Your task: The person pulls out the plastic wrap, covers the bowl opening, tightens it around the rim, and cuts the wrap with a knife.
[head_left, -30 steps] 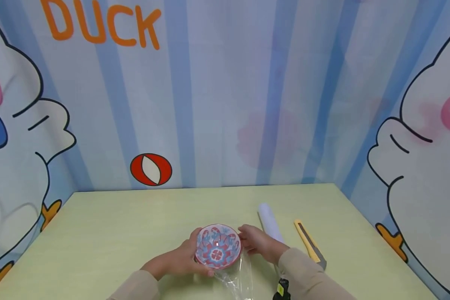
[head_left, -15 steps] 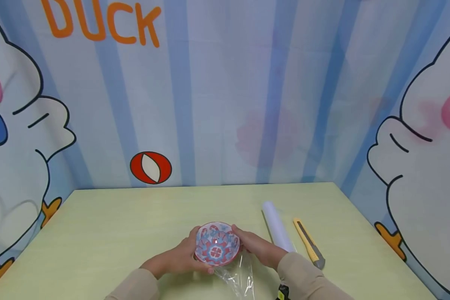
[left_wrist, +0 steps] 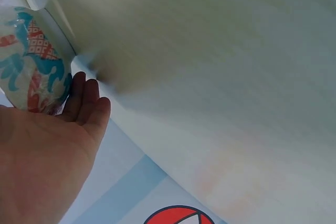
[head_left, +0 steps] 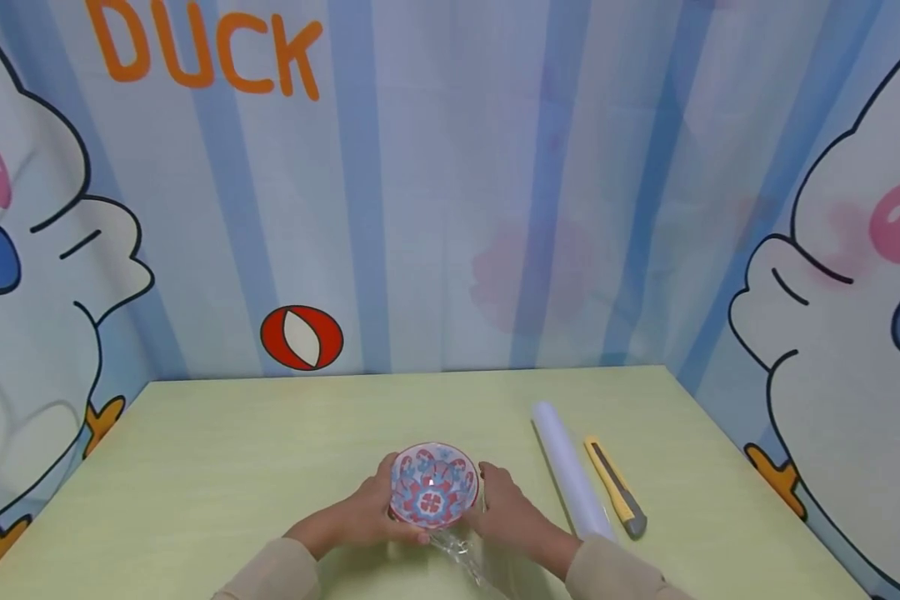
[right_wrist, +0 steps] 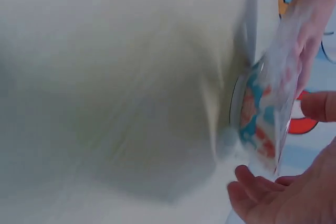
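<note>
A bowl (head_left: 434,487) with a red and blue pattern is tilted with its inside towards the head camera. My left hand (head_left: 371,508) grips it from the left, thumb along the near side. In the left wrist view its fingertips (left_wrist: 90,90) lie against the patterned outer wall. Clear plastic wrap (right_wrist: 275,85) covers the outside of the bowl, and a loose crinkled tail (head_left: 457,550) hangs below it. My right hand (head_left: 506,512) is at the right rim. In the right wrist view its thumb and fingers stand apart beside the wrapped bowl, not curled round it.
A pale lilac roll (head_left: 570,475) lies on the pale yellow table (head_left: 255,442), right of my right hand. Further right lies a yellow and grey utility knife (head_left: 617,487). A striped curtain (head_left: 442,183) with cartoon ducks stands behind and at both sides.
My right hand has shifted from the upper right rim to lower beside the bowl. The plastic tail is narrower. The lilac roll has moved a little right; the left hand keeps its grip.
</note>
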`<state>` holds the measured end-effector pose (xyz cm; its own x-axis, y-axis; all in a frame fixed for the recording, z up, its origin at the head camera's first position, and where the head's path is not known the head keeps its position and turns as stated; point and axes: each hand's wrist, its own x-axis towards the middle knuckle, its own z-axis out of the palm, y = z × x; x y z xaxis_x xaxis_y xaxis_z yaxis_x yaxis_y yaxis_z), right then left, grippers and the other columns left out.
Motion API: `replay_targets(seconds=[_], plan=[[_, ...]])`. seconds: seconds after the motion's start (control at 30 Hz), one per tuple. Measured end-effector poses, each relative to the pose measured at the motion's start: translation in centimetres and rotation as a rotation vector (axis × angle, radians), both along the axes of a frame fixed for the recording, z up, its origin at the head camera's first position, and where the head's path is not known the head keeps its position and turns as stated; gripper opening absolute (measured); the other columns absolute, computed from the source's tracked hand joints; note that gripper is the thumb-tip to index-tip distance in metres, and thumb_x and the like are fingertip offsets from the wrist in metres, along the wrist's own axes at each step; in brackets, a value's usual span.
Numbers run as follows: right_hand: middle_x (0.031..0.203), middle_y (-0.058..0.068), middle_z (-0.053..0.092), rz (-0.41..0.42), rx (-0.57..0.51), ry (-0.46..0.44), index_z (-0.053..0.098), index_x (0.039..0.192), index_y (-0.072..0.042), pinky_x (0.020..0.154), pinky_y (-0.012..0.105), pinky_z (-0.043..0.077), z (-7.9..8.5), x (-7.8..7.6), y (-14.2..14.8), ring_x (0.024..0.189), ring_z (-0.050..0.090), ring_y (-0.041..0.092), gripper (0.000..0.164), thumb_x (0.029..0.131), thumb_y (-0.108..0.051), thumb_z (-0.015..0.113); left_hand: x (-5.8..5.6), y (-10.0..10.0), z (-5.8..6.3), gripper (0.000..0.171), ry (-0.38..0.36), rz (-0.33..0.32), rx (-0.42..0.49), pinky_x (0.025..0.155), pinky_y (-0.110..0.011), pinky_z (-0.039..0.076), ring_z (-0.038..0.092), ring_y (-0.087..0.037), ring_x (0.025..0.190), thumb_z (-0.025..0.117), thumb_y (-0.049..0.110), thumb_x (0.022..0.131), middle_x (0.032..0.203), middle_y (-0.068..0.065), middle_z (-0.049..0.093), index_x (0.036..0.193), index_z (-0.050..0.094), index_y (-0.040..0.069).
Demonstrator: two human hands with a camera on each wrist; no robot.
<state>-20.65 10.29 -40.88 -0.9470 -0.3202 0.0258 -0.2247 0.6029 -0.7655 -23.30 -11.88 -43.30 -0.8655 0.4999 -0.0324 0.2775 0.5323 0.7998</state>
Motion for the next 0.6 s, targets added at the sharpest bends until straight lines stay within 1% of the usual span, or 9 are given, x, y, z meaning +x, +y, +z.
replay_targets(seconds=[0.03,0.1,0.13,0.2,0.27,0.4,0.47,0.53,0.6], plan=[[0.125,0.033,0.04,0.012,-0.022,-0.028,0.031,0.129,0.017,0.094,0.054,0.04,0.0,0.4,-0.2,0.109,0.046,0.043,0.073,0.069,-0.009,0.063,0.1,0.0,0.0,0.111,0.001,0.003,-0.002,0.104,-0.053,0.031,0.038,-0.029,0.124,0.08,0.045,0.066,0.131,-0.015,0.04,0.14,0.01,0.002],[0.129,0.034,0.034,0.037,-0.063,-0.09,0.023,0.133,0.015,0.093,0.052,0.041,-0.1,1.2,-0.4,0.108,0.046,0.042,0.084,0.063,-0.005,0.064,0.2,0.1,0.0,0.11,-0.002,0.011,-0.009,0.103,-0.053,0.032,0.038,-0.028,0.123,0.079,0.045,0.066,0.131,-0.015,0.04,0.14,0.011,0.003],[0.129,0.034,0.032,0.037,-0.091,-0.112,0.02,0.134,0.014,0.09,0.051,0.043,-0.2,1.5,-0.5,0.104,0.048,0.04,0.088,0.06,-0.004,0.066,0.2,0.1,0.1,0.109,-0.001,0.013,-0.012,0.103,-0.053,0.032,0.038,-0.028,0.122,0.079,0.045,0.066,0.13,-0.015,0.04,0.14,0.011,0.003],[0.132,0.035,0.027,0.019,-0.112,-0.165,0.011,0.137,0.014,0.084,0.046,0.046,-0.5,2.0,-0.7,0.097,0.05,0.036,0.097,0.061,-0.003,0.068,0.3,0.2,0.1,0.11,-0.008,0.025,-0.025,0.103,-0.053,0.032,0.038,-0.028,0.123,0.079,0.046,0.066,0.131,-0.015,0.039,0.14,0.011,0.003],[0.133,0.036,0.024,0.035,-0.158,-0.16,0.008,0.137,0.014,0.085,0.047,0.047,-0.8,2.2,-0.8,0.103,0.047,0.039,0.098,0.062,-0.001,0.07,0.3,0.2,0.2,0.11,-0.006,0.031,-0.033,0.103,-0.054,0.032,0.038,-0.029,0.123,0.079,0.046,0.066,0.132,-0.016,0.039,0.14,0.011,0.003],[0.131,0.032,0.026,0.1,-0.231,-0.156,0.009,0.138,0.01,0.08,0.039,0.049,-1.2,2.7,-0.7,0.108,0.043,0.036,0.094,0.068,0.001,0.072,0.3,0.2,0.2,0.11,-0.003,0.032,-0.043,0.104,-0.055,0.03,0.036,-0.03,0.125,0.079,0.047,0.066,0.134,-0.016,0.038,0.14,0.01,0.003],[0.127,0.028,0.032,0.124,-0.225,-0.16,0.009,0.138,0.009,0.08,0.038,0.047,-1.1,2.9,-0.5,0.108,0.043,0.033,0.089,0.073,0.0,0.07,0.3,0.2,0.1,0.11,-0.001,0.031,-0.037,0.105,-0.055,0.029,0.037,-0.03,0.125,0.079,0.047,0.066,0.134,-0.015,0.038,0.14,0.011,0.003],[0.116,0.024,0.041,0.129,-0.214,-0.183,0.008,0.136,0.01,0.074,0.034,0.047,-1.1,3.1,-0.4,0.095,0.051,0.028,0.082,0.078,-0.001,0.065,0.2,0.2,0.1,0.109,-0.001,0.029,-0.03,0.105,-0.055,0.029,0.037,-0.029,0.125,0.078,0.047,0.066,0.134,-0.014,0.038,0.14,0.011,0.003],[0.106,0.019,0.048,0.124,-0.187,-0.209,0.008,0.135,0.012,0.068,0.029,0.045,-1.1,3.2,-0.2,0.086,0.055,0.024,0.074,0.082,-0.001,0.058,0.2,0.2,0.0,0.109,-0.001,0.027,-0.027,0.105,-0.054,0.03,0.037,-0.028,0.125,0.078,0.047,0.066,0.134,-0.014,0.038,0.14,0.011,0.002]])
